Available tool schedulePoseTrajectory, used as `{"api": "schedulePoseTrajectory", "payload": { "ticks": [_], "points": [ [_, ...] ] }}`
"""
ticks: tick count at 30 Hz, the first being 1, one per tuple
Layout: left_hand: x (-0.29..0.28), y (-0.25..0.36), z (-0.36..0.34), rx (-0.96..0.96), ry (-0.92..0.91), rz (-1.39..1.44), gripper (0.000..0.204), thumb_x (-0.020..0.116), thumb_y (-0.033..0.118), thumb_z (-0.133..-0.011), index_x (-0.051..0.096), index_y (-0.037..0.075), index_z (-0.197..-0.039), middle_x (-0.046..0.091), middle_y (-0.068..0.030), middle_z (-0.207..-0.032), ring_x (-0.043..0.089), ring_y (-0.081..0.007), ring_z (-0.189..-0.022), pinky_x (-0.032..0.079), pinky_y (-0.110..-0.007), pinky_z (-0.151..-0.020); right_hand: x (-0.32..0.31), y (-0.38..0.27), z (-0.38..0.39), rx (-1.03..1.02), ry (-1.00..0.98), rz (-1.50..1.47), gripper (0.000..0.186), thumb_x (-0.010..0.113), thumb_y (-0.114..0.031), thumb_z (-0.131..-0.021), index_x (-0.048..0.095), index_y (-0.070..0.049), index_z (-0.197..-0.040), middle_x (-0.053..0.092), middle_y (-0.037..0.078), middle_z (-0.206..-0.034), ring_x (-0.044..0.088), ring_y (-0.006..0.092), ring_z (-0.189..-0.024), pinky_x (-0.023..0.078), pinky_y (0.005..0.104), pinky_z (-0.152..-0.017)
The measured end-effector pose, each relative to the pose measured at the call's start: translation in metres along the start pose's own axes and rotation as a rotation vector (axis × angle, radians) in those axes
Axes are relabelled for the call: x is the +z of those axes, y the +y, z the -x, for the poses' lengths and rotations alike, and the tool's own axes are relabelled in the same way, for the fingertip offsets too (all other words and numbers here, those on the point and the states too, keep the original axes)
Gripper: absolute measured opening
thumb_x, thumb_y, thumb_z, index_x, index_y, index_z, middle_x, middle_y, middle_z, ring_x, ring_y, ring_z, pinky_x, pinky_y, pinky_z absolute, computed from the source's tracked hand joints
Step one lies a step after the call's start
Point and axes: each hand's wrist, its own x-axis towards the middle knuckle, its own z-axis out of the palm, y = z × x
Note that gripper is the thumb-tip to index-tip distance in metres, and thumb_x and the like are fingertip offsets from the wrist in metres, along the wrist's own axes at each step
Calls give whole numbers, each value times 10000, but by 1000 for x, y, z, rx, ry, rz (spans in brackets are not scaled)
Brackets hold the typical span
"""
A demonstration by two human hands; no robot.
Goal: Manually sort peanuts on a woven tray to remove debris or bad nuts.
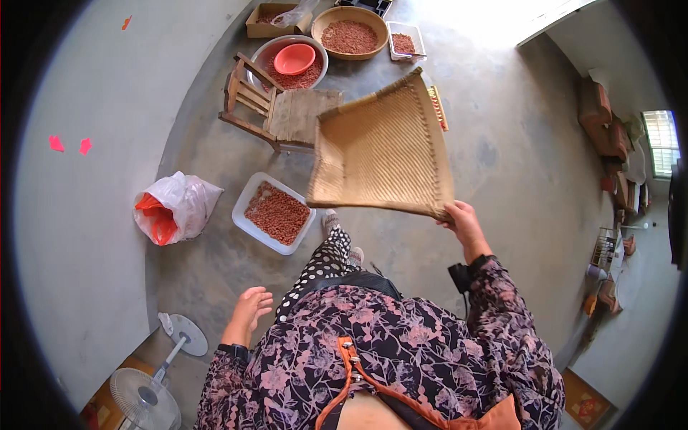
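Observation:
My right hand [464,225] grips the near right corner of a woven bamboo winnowing tray [383,147]. The tray is held up in front of me, its shallow inside showing with nothing in it. Beside my body at the lower left, my left hand [252,309] hangs free, fingers loosely stretched and holding nothing. On the floor left of the tray's near edge lies a white plastic tub [242,215] with small reddish-brown kernels [278,213] in it.
A wooden chair [304,115] stands behind the tray. Farther back are a metal basin [320,51] with a red bowl [294,59], a round basket [315,32], a cardboard box [259,30] and a clear container [417,32]. A plastic sack [197,204] and fan [145,398] are left.

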Motion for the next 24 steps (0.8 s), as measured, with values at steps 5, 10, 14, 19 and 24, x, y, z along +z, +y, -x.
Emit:
{"api": "schedulePoseTrajectory", "payload": {
  "ticks": [5, 10, 14, 19, 24],
  "points": [
    [-2, -2, -1, -116, 49, -105, 368, 540, 196, -892, 507, 23, -1215, 625, -127, -1092, 604, -221, -973, 502, -357, -801, 64, 25, -68, 71, -62, -95, 221, 533, -200, -914, 610, -22, -1020, 673, 56, -859, 639, 133, -647, 432, 211, -526],
    [10, -3, -57, 89, -202, -562, 469, 492, 295, -922, 479, 20, -1303, 580, -127, -1237, 520, -237, -1169, 403, -345, -960, 100, 26, -198, 69, -139, -130, 205, 560, -213, -901, 605, -45, -1009, 674, 41, -851, 649, 127, -647, 428, 201, -505],
    [74, 5, -69, -136, -255, -443, 533, 458, 377, -947, 434, 42, -1361, 524, -159, -1286, 467, -223, -1223, 331, -304, -1015, 74, 47, -278, 160, -224, -159, 186, 568, -206, -902, 598, -51, -1001, 673, 41, -854, 653, 123, -654, 406, 198, -483],
    [141, 56, -73, -251, -112, -307, 497, 484, 295, -928, 456, -10, -1320, 601, -139, -1160, 546, -175, -1072, 397, -278, -937, 30, 31, -294, 226, -250, -116, 206, 556, -180, -908, 591, -33, -1048, 669, 51, -863, 648, 117, -649, 375, 181, -451],
    [153, 60, -65, -178, -31, -435, 422, 510, 265, -922, 534, -28, -1225, 631, -120, -1088, 567, -163, -1013, 425, -266, -892, -8, 4, -266, 266, -341, 12, 229, 554, -173, -903, 591, 4, -1043, 660, 53, -803, 634, 116, -619, 375, 185, -432]
  ]
}}
